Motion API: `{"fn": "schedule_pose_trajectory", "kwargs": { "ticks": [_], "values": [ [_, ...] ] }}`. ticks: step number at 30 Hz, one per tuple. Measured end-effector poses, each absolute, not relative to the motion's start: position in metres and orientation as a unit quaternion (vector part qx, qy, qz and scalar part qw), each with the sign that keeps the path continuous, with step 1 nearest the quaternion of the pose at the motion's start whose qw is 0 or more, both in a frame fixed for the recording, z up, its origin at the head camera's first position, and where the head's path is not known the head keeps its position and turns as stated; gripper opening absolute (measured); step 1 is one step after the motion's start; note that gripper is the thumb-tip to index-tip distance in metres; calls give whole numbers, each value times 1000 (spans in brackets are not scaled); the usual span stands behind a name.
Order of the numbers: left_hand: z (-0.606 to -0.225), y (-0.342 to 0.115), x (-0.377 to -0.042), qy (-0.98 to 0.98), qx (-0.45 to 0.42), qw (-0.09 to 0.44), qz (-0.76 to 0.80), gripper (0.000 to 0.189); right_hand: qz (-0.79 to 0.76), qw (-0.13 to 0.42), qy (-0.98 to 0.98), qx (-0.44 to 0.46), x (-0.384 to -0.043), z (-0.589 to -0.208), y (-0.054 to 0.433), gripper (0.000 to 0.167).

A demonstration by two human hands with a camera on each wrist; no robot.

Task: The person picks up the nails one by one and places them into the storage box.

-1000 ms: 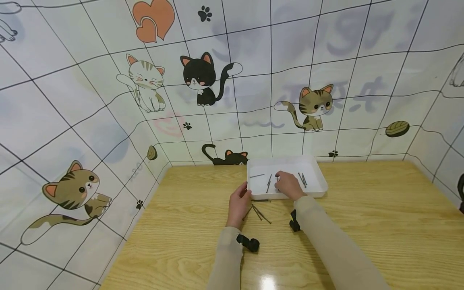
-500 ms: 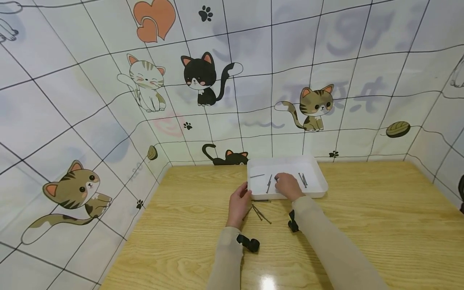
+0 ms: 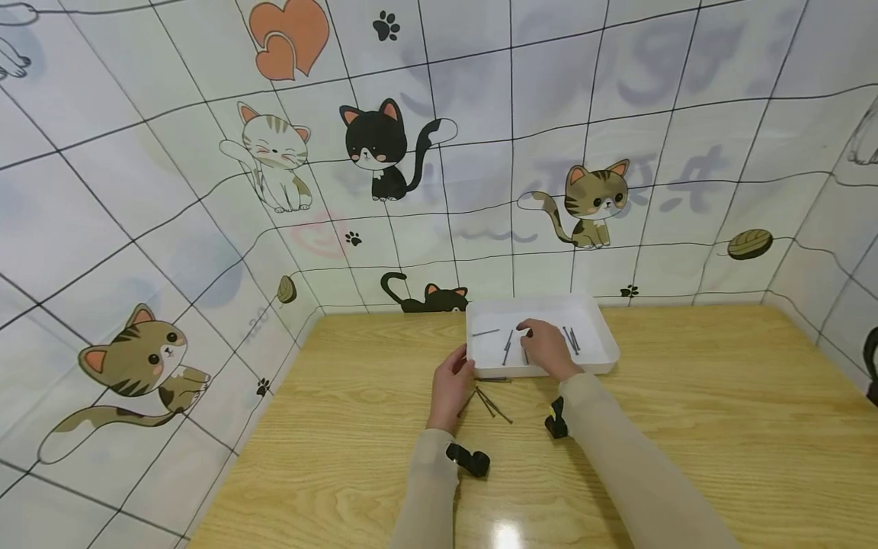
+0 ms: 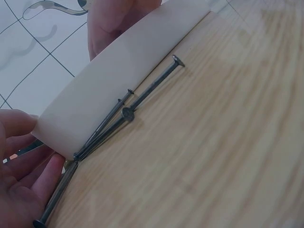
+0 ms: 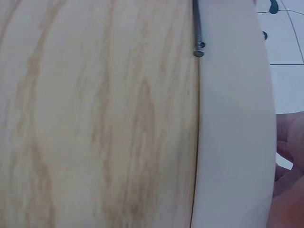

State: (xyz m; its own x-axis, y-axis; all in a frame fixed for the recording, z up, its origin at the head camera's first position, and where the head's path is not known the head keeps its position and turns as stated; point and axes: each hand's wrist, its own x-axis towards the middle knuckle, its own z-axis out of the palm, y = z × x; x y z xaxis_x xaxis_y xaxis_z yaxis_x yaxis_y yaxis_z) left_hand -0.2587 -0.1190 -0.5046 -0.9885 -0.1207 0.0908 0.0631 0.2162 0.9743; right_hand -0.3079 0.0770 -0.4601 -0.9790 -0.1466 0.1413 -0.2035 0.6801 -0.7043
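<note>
A shallow white tray (image 3: 542, 369) stands at the back of the table. My left hand (image 3: 453, 387) grips its front left corner, fingers and thumb at the wall in the left wrist view. My right hand (image 3: 546, 349) is inside the tray, over its middle, with the index finger lifted apart from the other fingers. A nail (image 3: 526, 356) shows just below those fingers. Left of it, dark nails (image 3: 507, 349) lie end to end, and another nail (image 3: 486, 332) lies crosswise. To the right are more nails (image 3: 571, 341). The right wrist view shows the right hand behind the tray wall.
Several loose nails (image 3: 493, 405) lie on the wooden table (image 3: 329, 457) in front of the tray, close by the left hand. One nail (image 4: 52, 197) runs beside the left fingers. A cat-patterned wall covering (image 3: 480, 191) rises right behind the tray.
The right hand's index finger has lifted and spread from the thumb side, and more of the nail beneath shows. The left hand and the tray have stayed put.
</note>
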Motion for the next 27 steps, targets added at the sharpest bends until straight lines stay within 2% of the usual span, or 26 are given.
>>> {"fn": "schedule_pose_trajectory", "kwargs": {
  "ticks": [14,27],
  "values": [
    [-506,-119,-258,-772,19,72,-632,41,445,96,-885,98,-279,-447,86,28],
    [-506,-118,-258,-775,20,70,-628,41,479,76,-866,123,-243,-454,68,27]
  ]
}}
